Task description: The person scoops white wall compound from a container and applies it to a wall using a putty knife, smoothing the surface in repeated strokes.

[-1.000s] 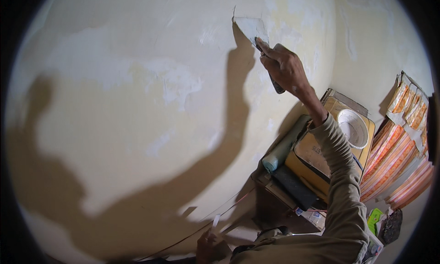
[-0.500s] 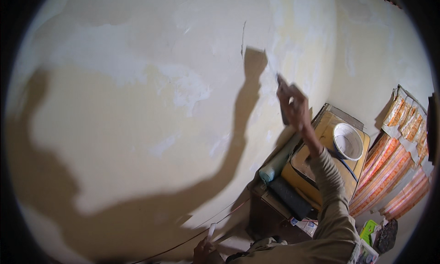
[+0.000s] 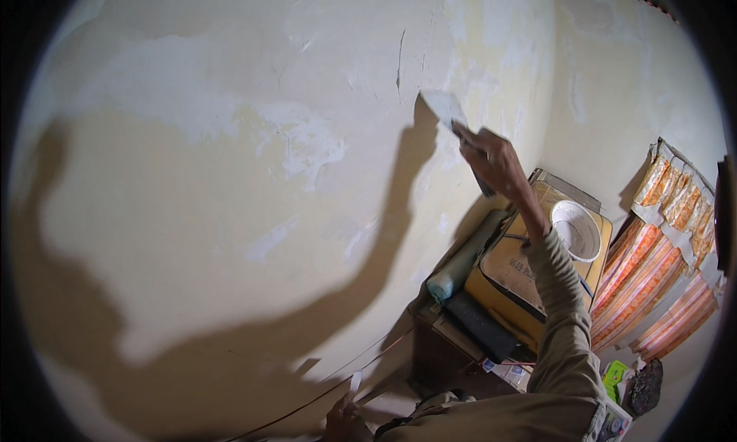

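My right hand (image 3: 495,162) is closed around the dark handle of a putty knife (image 3: 443,107). Its broad, pale blade points up and left, close to the wall (image 3: 322,235); whether the edge touches I cannot tell. A thin dark crack (image 3: 400,60) runs upright in the plaster, just up and left of the blade. Low in the picture, my left hand (image 3: 342,420) grips a small tool with a flat whitish blade (image 3: 355,382), its handle hidden by the fingers. Pale filler patches (image 3: 311,146) mark the wall, and the shadow of my arm and the knife falls across it.
A white bucket (image 3: 576,231) with whitish smears inside stands on a yellow case (image 3: 503,277) to the right. Beside the case lie a bluish roll (image 3: 464,258) and a black object (image 3: 484,327). Orange striped curtains (image 3: 652,288) hang at far right. A thin reddish cable (image 3: 307,406) runs along the wall.
The putty knife has turned, so its blade's flat face shows now instead of its thin edge. My right hand has shifted slightly. My left hand stays nearly where it was.
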Motion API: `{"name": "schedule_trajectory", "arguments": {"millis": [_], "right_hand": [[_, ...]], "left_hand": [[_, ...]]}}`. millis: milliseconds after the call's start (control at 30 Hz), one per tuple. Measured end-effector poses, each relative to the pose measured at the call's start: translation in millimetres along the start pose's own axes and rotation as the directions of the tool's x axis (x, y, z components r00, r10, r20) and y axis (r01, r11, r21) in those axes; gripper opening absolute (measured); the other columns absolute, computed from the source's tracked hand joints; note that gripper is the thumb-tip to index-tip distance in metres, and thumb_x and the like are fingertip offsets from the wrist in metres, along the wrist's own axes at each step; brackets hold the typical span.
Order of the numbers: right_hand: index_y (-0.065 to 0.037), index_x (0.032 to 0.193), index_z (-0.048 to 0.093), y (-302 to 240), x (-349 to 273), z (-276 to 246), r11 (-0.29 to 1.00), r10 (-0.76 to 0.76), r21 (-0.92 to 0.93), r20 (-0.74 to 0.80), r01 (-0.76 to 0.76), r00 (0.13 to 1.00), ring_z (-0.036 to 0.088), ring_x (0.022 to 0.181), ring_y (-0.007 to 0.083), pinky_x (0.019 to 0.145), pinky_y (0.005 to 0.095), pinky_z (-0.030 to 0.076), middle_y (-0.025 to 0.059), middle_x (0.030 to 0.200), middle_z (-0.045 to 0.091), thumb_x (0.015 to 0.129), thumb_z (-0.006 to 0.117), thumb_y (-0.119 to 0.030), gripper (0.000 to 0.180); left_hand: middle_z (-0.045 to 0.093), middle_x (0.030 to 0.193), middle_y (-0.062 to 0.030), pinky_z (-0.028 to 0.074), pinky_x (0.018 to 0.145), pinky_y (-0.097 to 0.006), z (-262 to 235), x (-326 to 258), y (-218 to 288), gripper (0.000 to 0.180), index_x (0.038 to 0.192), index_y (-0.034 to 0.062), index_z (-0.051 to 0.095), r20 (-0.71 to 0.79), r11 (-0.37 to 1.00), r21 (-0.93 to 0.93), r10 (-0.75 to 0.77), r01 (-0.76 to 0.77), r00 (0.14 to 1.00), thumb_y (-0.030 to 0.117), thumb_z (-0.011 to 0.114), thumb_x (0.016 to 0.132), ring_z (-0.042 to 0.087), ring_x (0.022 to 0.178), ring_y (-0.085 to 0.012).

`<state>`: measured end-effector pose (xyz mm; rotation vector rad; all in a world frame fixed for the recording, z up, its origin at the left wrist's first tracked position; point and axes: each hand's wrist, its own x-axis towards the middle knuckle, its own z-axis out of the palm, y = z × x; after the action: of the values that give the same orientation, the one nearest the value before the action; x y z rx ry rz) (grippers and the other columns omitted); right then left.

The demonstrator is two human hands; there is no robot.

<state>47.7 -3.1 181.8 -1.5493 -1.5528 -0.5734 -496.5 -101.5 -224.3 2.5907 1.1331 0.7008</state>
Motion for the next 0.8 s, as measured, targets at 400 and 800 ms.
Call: {"name": "schedule_trajectory", "arguments": {"millis": [400, 800], "right_hand": [[-0.03, 0.133, 0.063, -5, 102, -33, 0.753, -0.595, -0.481, -0.208, 0.448, 0.776, 0.055, 0.08, 0.0211, 0.07, 0.0348, 0.054, 0.0012, 0.089, 0.056, 0.086, 0.069, -0.01, 0.051], [-0.035, 0.139, 0.056, 46, 101, -17, 0.691, -0.6, -0.589, -0.142, 0.42, 0.787, 0.057, 0.086, 0.0188, 0.076, 0.0329, 0.059, 0.0005, 0.095, 0.06, 0.084, 0.072, -0.008, 0.063]], "left_hand": [[0.071, 0.101, -0.0154, 0.05, 0.088, -0.042, 23, -1, -48, 0.045, 0.135, 0.0021, 0.056, 0.015, 0.956, -0.263, -0.134, 0.133, 0.991, 0.029, 0.057, 0.099, 0.066, 0.095, -0.0281], [0.072, 0.094, -0.012, 0.053, 0.075, -0.038, -5, 22, 12, 0.049, 0.142, 0.0013, 0.05, 0.154, 0.746, -0.52, -0.398, 0.417, 0.904, 0.026, 0.054, 0.1, 0.067, 0.083, -0.0219]]}}
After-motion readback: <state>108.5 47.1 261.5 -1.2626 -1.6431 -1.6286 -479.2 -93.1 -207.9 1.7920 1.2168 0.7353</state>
